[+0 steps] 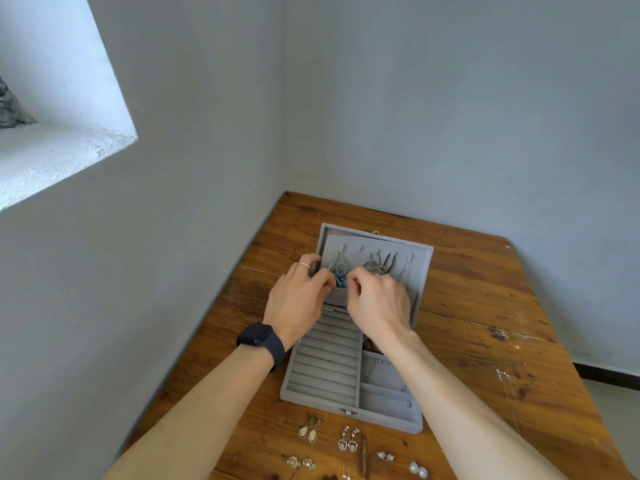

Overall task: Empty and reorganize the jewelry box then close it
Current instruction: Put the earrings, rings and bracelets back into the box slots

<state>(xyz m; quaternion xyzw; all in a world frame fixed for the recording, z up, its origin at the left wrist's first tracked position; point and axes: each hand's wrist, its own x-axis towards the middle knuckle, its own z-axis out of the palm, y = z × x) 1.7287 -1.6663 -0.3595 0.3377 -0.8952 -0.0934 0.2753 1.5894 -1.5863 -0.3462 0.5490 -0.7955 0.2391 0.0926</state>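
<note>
Where grey walls point(450, 98) meet, wooden table point(485, 289), open jewelry box point(322, 368)

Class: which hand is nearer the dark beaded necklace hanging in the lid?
Right. The right hand is just below the dark beaded necklace; the left hand is farther off, at the left edge of the lid beside the turquoise earrings.

Left grip point(298, 299): thin silver ring point(303, 265); black smartwatch point(258, 335), black band point(277, 351); forearms point(214, 393) bare.
</note>
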